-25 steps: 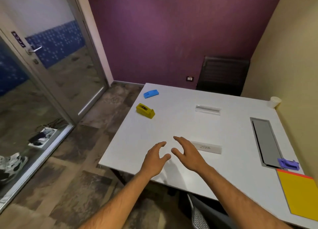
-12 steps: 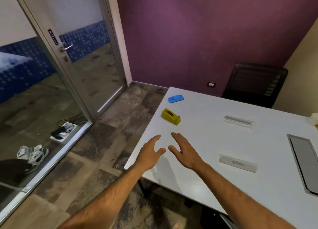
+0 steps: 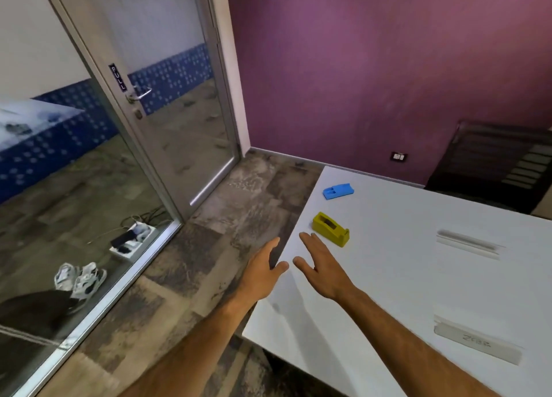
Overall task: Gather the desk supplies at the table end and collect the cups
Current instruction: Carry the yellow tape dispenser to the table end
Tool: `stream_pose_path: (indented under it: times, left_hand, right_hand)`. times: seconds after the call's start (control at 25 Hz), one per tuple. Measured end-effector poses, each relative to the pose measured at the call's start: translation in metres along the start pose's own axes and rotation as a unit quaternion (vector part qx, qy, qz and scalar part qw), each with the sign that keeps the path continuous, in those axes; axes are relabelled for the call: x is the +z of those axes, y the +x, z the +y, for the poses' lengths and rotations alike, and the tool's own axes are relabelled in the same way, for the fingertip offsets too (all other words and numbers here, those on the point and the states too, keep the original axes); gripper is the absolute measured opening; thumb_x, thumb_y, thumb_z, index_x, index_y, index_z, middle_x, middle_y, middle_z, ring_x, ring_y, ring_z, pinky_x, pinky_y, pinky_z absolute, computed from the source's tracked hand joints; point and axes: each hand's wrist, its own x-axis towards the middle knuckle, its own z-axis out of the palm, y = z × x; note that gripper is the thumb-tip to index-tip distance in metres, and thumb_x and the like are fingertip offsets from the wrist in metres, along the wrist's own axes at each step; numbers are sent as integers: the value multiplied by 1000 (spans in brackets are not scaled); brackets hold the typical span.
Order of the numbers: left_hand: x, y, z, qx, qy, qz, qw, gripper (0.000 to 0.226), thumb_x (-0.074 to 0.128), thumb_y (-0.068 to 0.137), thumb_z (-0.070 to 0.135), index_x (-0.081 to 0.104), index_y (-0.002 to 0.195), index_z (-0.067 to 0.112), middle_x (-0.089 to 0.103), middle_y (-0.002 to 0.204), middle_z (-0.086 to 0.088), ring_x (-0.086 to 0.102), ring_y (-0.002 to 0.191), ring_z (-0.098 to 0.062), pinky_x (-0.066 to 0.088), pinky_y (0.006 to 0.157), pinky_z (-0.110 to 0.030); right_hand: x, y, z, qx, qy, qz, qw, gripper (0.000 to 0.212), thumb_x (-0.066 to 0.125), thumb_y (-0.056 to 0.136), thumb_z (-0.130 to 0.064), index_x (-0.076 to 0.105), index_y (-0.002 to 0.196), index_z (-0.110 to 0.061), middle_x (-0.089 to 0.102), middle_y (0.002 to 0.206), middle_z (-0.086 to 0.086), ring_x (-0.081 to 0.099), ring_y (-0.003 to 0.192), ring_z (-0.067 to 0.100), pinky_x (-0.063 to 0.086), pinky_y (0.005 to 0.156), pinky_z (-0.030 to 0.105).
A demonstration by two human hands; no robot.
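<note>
My right hand [image 3: 321,269], fingers spread and empty, nears the yellow tape dispenser [image 3: 330,229], likely rigid, light plastic, best pinched across its sides.

Bare tabletop [image 3: 388,277] between right grip [image 3: 321,265] and tape dispenser [image 3: 330,229]

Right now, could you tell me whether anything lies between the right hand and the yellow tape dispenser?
Nothing visible does: only bare white table separates the open right hand from the yellow tape dispenser.
</note>
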Motion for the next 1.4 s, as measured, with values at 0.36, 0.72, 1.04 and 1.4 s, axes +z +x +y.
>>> stream_pose_path:
  times: [0.36,0.72,1.04,1.4]
  left_hand:
    - [-29,148,-18,87,88,-100,987,68,62,95,45,31,154,34,34,161,8,37,146,-19,33,117,-40]
    - [-18,244,-13,144,82,-248,955,61,62,97,34,37,152,30,41,156,6,41,143,-18,39,111,-35]
    - [50,321,-22,83,61,-312,945,54,65,96,22,44,147,22,51,147,2,49,131,-16,41,95,-23]
    - [141,405,-52,75,87,-306,945,81,73,89,8,29,155,24,37,154,3,46,133,-15,40,103,-24]
  right_hand:
    - [28,100,6,103,41,106,988,72,36,95,-59,10,157,-31,9,166,-8,9,153,13,16,121,34]
    - [29,113,39,245,64,224,941,54,47,101,-42,37,150,-21,44,152,-1,23,149,18,22,115,28]
    - [35,138,144,354,110,272,888,31,65,91,-19,67,121,-13,66,126,3,52,129,23,35,106,27]
    - [40,205,252,413,180,224,864,72,75,82,-19,43,146,-13,62,130,16,60,117,33,50,96,39]
